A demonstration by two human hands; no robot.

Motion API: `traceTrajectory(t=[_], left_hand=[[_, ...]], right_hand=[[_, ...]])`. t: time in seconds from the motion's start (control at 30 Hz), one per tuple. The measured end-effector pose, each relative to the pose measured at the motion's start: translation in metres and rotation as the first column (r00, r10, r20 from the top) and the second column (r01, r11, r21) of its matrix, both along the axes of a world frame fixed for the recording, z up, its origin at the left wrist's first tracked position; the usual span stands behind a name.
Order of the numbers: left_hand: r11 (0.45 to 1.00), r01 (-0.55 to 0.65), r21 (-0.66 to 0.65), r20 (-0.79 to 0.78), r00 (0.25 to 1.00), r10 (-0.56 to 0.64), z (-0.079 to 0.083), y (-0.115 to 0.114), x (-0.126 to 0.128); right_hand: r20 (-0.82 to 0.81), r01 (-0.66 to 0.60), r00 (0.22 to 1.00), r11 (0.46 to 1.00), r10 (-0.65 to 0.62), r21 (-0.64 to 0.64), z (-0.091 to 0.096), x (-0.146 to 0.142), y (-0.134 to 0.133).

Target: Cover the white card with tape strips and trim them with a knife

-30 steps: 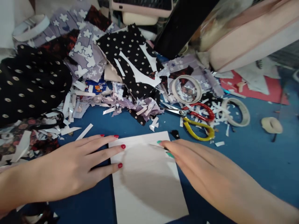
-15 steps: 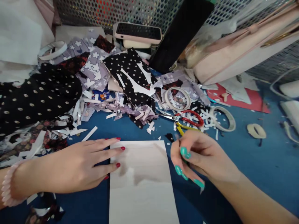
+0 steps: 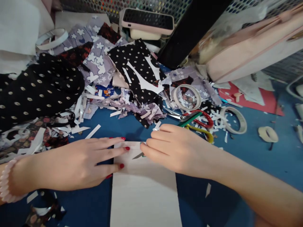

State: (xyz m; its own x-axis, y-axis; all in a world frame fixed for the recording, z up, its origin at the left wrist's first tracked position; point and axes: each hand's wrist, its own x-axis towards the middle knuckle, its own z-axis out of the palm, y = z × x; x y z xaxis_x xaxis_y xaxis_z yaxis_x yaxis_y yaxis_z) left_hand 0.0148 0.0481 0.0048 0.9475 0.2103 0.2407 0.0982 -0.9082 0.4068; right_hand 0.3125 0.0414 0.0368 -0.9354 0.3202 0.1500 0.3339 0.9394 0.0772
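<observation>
A white sheet of paper (image 3: 144, 195) lies on the blue table surface, its far edge between my two hands. My left hand (image 3: 80, 164) rests with fingers spread, their red-nailed tips on the paper's upper left part. Curled into a fist over the upper right part, my right hand (image 3: 172, 149) grips a green craft knife (image 3: 190, 119). Its green handle sticks out behind the hand, and its pointed metal blade lies near the paper's far edge, close to the left fingertips. Most of the right fingertips are hidden.
Scissors (image 3: 201, 118) with red and yellow handles lie just behind my right hand. Tape rolls (image 3: 236, 124) stand to the right. Fabric scraps (image 3: 137, 72) and paper slivers are heaped at the back and left. A phone (image 3: 148, 21), black post (image 3: 189, 34) and pink bag (image 3: 251, 47) are behind.
My right hand has moved left from beside the paper onto its far edge, turned over, and brought the blade down there. A small scrap at its fingers now lies on the table. The left hand stays put.
</observation>
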Motion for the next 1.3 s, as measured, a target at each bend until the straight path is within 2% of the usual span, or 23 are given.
traceTrajectory(t=[0.33,0.77,0.93,1.03,1.3], left_hand=[[0.999,-0.016,-0.027,0.015,1.0,0.017,0.0,0.0,0.001],[1.0,0.002,-0.015,0.01,1.0,-0.001,0.001,0.003,0.0],[1.0,0.024,-0.003,-0.001,1.0,-0.024,0.001,0.003,0.001],[1.0,-0.002,-0.018,-0.017,1.0,0.002,0.001,0.0,0.001],[0.999,0.02,-0.025,-0.051,0.998,-0.021,-0.003,-0.005,-0.001]], right_hand=[[0.087,-0.127,0.988,0.991,0.131,-0.041,0.003,-0.003,0.015],[0.111,-0.144,0.983,0.988,0.149,-0.053,0.007,-0.004,0.021],[0.118,-0.181,0.976,0.983,0.183,-0.026,0.011,-0.01,0.023],[0.137,-0.218,0.967,0.976,0.215,0.007,0.013,-0.013,0.024],[0.12,-0.292,0.952,0.952,0.281,0.088,0.006,-0.016,0.027]])
